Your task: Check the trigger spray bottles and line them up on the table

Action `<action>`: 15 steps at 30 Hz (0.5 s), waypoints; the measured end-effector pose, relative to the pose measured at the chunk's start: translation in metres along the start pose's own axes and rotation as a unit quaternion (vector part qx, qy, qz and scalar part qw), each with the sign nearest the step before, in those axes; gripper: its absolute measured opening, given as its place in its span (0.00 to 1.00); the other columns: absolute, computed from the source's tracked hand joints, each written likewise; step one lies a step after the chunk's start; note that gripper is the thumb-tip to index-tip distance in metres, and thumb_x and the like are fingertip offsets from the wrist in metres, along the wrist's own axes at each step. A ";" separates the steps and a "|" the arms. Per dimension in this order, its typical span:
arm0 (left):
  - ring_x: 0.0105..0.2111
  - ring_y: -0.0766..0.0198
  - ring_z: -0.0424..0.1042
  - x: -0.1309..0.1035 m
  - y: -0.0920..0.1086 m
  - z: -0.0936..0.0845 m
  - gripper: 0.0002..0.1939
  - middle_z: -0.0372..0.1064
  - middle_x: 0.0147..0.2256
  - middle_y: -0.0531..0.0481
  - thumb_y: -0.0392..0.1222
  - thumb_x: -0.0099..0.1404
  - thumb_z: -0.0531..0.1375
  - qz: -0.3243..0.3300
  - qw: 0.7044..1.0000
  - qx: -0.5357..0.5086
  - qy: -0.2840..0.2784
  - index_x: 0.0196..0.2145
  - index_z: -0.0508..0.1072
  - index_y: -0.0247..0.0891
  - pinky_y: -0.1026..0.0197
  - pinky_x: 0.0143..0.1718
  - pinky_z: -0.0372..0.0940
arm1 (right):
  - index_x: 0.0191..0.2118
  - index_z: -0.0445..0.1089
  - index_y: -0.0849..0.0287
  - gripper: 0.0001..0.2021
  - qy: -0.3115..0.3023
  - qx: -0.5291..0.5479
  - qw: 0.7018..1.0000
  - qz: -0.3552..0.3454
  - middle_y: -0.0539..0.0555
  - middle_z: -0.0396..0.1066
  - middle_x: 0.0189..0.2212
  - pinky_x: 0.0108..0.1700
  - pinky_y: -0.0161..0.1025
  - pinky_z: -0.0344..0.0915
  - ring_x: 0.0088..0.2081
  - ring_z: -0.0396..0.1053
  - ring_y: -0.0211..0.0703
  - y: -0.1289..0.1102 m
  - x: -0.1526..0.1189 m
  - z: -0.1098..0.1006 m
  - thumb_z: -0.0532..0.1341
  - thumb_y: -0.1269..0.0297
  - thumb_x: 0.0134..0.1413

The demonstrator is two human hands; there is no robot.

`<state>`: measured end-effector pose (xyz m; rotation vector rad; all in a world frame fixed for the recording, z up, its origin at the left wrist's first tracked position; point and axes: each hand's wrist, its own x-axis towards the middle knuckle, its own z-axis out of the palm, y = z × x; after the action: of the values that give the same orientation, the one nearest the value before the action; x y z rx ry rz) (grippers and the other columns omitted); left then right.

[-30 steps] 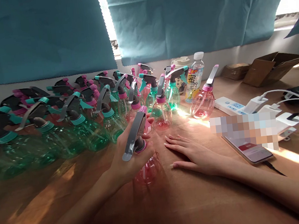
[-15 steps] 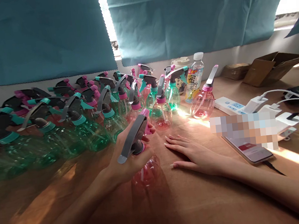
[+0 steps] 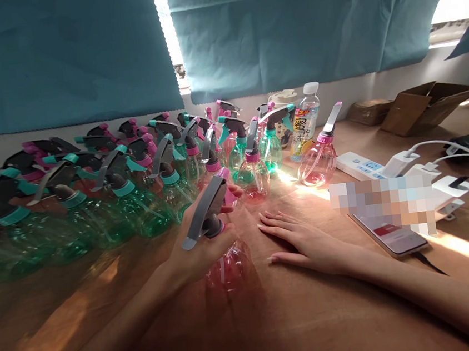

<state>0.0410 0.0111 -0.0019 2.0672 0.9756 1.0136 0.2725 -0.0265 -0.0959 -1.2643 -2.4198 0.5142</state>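
Note:
My left hand (image 3: pixel 202 243) is wrapped round the neck of a pink spray bottle (image 3: pixel 229 271) with a grey and pink trigger head. The bottle stands nearly upright at the middle of the table, partly hidden by the fingers. My right hand (image 3: pixel 295 241) lies flat on the brown tabletop (image 3: pixel 309 324) to its right, fingers stretched out and holding nothing. Just beyond the left hand stands another pink spray bottle (image 3: pixel 253 176). Several green spray bottles (image 3: pixel 146 212) line up to the left, among more pink ones.
A lone pink spray bottle (image 3: pixel 317 164) stands right of the group, near a labelled drink bottle (image 3: pixel 302 126). Farther right are a white power strip (image 3: pixel 359 165) with plugs and cables, a phone (image 3: pixel 392 237) and an open cardboard box (image 3: pixel 424 108). Blue curtains (image 3: pixel 286 30) hang behind.
My left hand and the top of the held spray bottle have shifted slightly left. The right hand has stayed in place.

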 end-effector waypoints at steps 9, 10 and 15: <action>0.27 0.66 0.69 -0.005 0.000 0.003 0.25 0.72 0.45 0.46 0.35 0.57 0.57 0.017 1.000 -0.014 -0.020 0.54 0.68 0.42 0.56 0.37 0.73 | 0.66 0.55 0.61 0.36 -0.015 -0.002 1.000 0.006 0.60 0.47 0.67 0.67 0.56 0.45 0.68 0.43 0.54 0.000 0.001 -0.001 0.54 0.42 0.60; 0.27 0.66 0.70 -0.005 0.000 0.003 0.25 0.72 0.46 0.46 0.35 0.58 0.57 0.017 1.000 -0.015 -0.017 0.54 0.68 0.41 0.56 0.38 0.73 | 0.66 0.54 0.61 0.36 -0.016 -0.006 1.000 0.007 0.60 0.47 0.67 0.67 0.56 0.45 0.68 0.43 0.54 0.000 0.000 -0.001 0.53 0.42 0.61; 0.43 0.59 0.73 -0.004 -0.003 0.005 0.27 0.71 0.50 0.47 0.32 0.57 0.57 0.038 0.998 -0.050 -0.012 0.54 0.67 0.42 0.56 0.47 0.71 | 0.66 0.55 0.58 0.34 -0.006 -0.002 1.000 0.003 0.59 0.47 0.67 0.67 0.57 0.46 0.68 0.44 0.53 0.000 0.000 0.000 0.54 0.43 0.61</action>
<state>0.0424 0.0084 -0.0086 2.0410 0.8227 1.0511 0.2729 -0.0264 -0.0958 -1.2748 -2.4282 0.5209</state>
